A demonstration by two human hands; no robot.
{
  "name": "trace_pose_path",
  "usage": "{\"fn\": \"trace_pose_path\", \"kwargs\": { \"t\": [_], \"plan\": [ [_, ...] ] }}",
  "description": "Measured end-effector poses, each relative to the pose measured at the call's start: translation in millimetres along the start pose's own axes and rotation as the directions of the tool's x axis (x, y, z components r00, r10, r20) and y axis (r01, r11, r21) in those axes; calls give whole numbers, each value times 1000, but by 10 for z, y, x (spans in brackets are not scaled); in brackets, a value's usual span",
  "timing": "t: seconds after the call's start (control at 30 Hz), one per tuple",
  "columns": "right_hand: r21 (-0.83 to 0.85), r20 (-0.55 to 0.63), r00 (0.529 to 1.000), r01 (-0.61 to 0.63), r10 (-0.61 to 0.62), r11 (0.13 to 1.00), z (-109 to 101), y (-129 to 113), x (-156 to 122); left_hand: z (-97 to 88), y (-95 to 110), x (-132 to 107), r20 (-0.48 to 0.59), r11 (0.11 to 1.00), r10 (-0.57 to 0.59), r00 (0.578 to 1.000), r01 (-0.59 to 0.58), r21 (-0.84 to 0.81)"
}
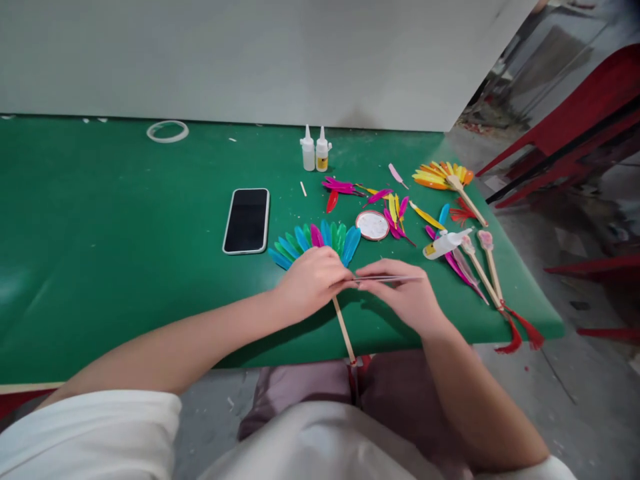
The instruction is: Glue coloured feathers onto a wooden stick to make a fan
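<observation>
My left hand (316,277) is closed over the middle of a feather fan (352,244), hiding the base of its blue, green and magenta feathers. The fan's thin wooden stick (343,330) slants down past the table's front edge. My right hand (400,287) holds slim metal tweezers (395,278) between thumb and fingers. Their tips meet the fingertips of my left hand, and whatever lies between is hidden. Just beyond my hands is a small round white disc (373,225) with a reddish rim.
A phone (247,221) lies left of the fan. Two glue bottles (315,153) stand behind; another glue bottle (445,245) lies right, among loose feathers (397,213). Farther right are a yellow-orange feather fan (443,175) and two tasselled sticks (487,267). A tape ring (167,131) lies far left.
</observation>
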State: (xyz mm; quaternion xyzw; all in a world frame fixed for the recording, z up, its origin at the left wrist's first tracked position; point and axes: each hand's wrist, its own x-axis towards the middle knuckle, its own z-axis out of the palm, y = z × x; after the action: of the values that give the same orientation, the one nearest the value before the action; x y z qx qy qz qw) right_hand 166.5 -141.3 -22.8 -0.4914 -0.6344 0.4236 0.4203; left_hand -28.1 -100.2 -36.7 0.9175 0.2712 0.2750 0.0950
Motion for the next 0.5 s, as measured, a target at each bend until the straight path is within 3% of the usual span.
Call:
{"fn": "trace_pose_path", "kwargs": {
  "t": [0.07,0.13,0.2,0.33,0.5],
  "plan": [
    [-24,108,994,26,-23,999,29,22,19,18,36,-218,-35,995,12,999,-8,102],
    [-18,92,995,36,-34,999,41,68,77,46,69,-411,-70,980,34,997,-19,200],
    [2,38,999,9,-9,1000,62,124,171,73,97,-538,-38,963,55,998,-43,264],
    [51,106,986,-137,131,989,179,235,387,98,97,-590,0,938,19,1000,-18,346],
    [68,162,975,-166,153,984,316,360,510,103,30,-562,7,930,23,1000,-24,367]
  ]
}}
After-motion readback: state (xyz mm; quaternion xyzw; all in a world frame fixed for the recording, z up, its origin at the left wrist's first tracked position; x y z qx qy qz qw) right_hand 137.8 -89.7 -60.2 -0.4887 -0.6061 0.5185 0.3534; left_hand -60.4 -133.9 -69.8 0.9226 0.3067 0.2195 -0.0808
